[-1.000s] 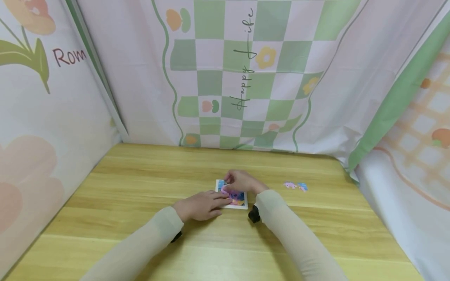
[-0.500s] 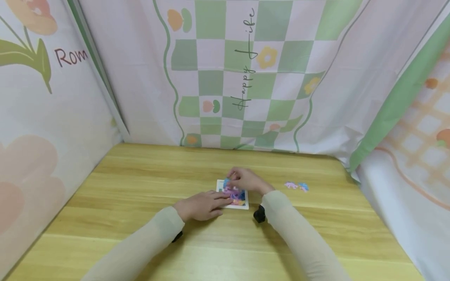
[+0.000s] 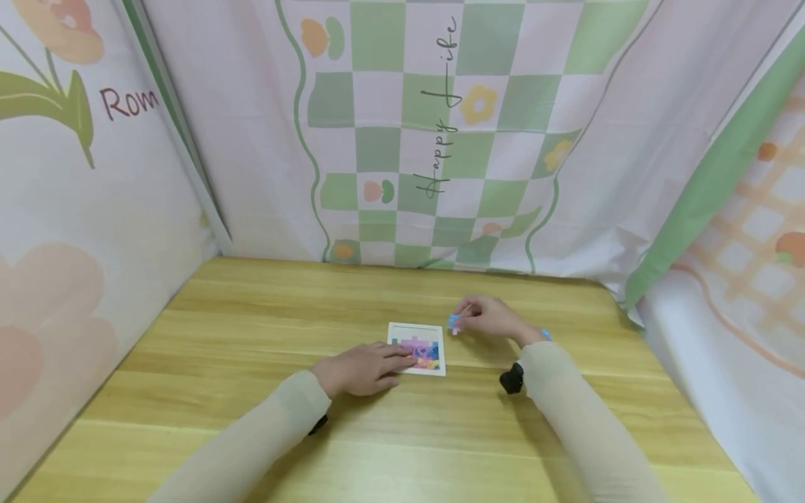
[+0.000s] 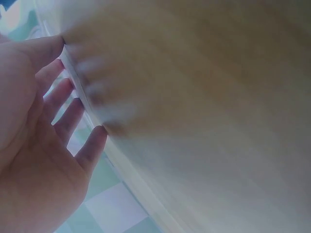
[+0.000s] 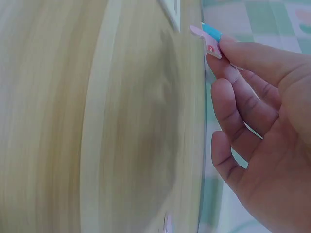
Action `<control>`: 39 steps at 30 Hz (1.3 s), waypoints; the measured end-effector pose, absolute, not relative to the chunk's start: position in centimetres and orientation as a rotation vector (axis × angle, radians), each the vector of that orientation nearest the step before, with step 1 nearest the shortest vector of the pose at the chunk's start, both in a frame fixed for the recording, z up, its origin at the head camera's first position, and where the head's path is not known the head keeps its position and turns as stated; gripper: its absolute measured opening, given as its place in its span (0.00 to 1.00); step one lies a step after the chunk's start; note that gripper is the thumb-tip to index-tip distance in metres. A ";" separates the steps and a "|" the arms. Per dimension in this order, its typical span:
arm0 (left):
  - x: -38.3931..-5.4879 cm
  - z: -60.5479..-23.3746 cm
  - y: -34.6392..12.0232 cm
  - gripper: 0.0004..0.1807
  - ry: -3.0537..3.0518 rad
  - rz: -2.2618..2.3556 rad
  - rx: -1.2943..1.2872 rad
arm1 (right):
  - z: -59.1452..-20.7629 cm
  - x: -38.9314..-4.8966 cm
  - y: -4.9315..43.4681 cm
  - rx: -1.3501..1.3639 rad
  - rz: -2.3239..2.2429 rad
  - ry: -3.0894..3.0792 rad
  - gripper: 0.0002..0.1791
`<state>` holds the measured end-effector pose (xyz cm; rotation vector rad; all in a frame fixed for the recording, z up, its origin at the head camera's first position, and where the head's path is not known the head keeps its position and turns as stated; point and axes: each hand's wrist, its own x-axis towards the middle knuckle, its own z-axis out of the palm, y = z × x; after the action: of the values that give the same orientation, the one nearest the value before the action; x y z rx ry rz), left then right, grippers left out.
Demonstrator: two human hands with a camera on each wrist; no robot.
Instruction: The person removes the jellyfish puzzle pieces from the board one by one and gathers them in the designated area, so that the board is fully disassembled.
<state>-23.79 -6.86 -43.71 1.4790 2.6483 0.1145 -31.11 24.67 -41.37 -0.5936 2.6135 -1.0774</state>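
Observation:
In the head view my left hand lies with straight fingers across the lower left of a white-bordered puzzle tray. Joined jigsaw pieces in pink, purple, blue and yellow fill the lower part of the tray, and pale backing shows above them. My right hand, to the right of the tray and above the table, pinches a blue and pink jigsaw piece between thumb and index finger. The right wrist view shows this held piece edge-on, with the other fingers loosely bent.
A blue loose piece shows behind my right wrist on the wooden table. A pink piece appears at the bottom of the right wrist view. Printed curtains enclose the table's back and sides.
From over the tray, my right hand has moved right with the blue and pink jigsaw piece, uncovering the tray's upper part. My left hand has stayed in place.

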 end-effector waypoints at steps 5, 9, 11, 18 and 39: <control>-23.8 -43.7 -6.9 0.27 2.654 0.134 1.512 | -41.4 -30.6 27.9 -0.543 -1.088 2.634 0.15; -23.8 -43.6 -7.0 0.27 2.644 0.148 1.510 | -41.4 -30.4 29.9 -0.495 -1.074 2.641 0.16; -23.7 -43.5 -7.0 0.27 2.640 0.155 1.511 | -41.4 -30.3 30.7 -0.464 -1.071 2.637 0.17; -23.8 -43.8 -7.1 0.27 2.652 0.156 1.531 | -41.3 -30.1 31.6 -0.411 -1.139 2.574 0.17; -23.5 -43.1 -6.7 0.27 2.638 0.148 1.450 | -42.6 -31.7 31.6 -0.387 -1.027 2.647 0.15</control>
<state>-23.52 -6.71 -43.09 1.4502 2.6376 0.1478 -31.68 31.62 -42.63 -0.3871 2.6470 -1.0273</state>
